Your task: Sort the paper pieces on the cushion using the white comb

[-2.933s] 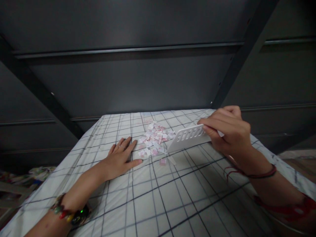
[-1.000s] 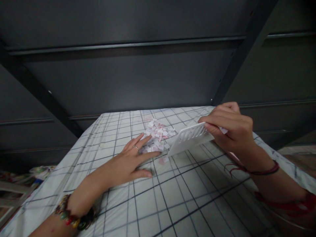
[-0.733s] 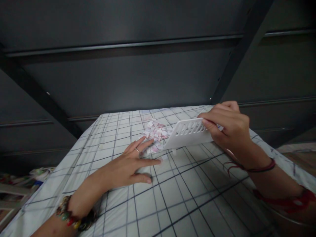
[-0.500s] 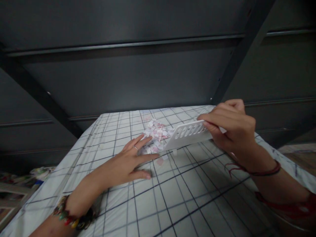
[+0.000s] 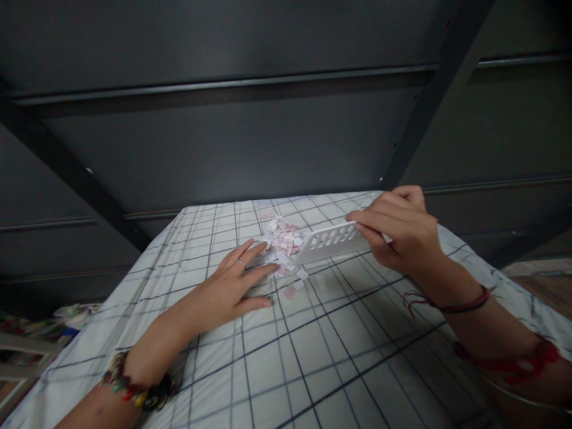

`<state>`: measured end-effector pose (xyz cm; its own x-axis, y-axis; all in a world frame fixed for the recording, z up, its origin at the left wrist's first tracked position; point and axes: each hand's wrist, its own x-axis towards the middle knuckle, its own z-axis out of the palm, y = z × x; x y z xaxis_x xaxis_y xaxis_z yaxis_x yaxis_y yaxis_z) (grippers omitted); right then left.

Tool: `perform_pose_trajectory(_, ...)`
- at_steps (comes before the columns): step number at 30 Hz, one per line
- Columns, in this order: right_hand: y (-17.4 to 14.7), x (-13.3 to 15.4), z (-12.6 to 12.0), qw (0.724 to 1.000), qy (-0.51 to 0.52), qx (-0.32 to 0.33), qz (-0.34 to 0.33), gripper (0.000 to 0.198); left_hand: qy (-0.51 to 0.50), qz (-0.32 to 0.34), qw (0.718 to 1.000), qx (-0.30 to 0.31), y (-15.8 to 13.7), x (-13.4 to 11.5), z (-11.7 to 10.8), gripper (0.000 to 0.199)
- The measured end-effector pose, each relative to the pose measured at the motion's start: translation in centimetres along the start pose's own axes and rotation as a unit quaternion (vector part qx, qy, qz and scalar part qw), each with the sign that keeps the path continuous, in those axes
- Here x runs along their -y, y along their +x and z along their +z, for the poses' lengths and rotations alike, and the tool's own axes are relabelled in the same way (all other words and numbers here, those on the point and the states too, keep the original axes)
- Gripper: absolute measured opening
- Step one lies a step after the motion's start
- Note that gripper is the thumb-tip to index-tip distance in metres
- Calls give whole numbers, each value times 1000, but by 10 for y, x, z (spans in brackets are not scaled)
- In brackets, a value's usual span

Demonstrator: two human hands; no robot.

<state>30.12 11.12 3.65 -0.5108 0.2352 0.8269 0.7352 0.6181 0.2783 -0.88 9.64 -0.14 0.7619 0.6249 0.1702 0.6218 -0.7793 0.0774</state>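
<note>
A small heap of torn paper scraps (image 5: 281,238), white and pinkish, lies on the checked cloth (image 5: 268,357). My left hand (image 5: 232,286) rests at the heap's near left side with its fingers spread, the fingertips touching the scraps. Between thumb and fingers, my right hand (image 5: 397,232) grips a white plastic slotted panel (image 5: 328,245). The panel is tilted, with its left end against the right side of the heap. A few loose scraps (image 5: 292,291) lie in front of the heap. The fingers cover the panel's right end.
A dark grey panelled metal surface (image 5: 250,143) rises right behind the cloth's far edge. At lower left stands a pale wooden frame (image 5: 27,357), with a crumpled bundle (image 5: 71,314) beyond it. Brown flooring (image 5: 540,280) shows at the right.
My right hand and the white panel have moved slightly left. My left hand's fingers have drawn back a little left, and more of the loose scraps shows.
</note>
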Motion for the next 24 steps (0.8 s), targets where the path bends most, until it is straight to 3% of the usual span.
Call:
perform_pose_trajectory(7, 2, 1, 0, 1000, 11, -14, -9, 14, -2, 11, 1000, -6, -1, 1, 2, 55)
perform_pose_trajectory(24, 13, 0, -14, 998, 14, 35, -42, 16, -4, 7, 1000, -6, -1, 7, 3, 54)
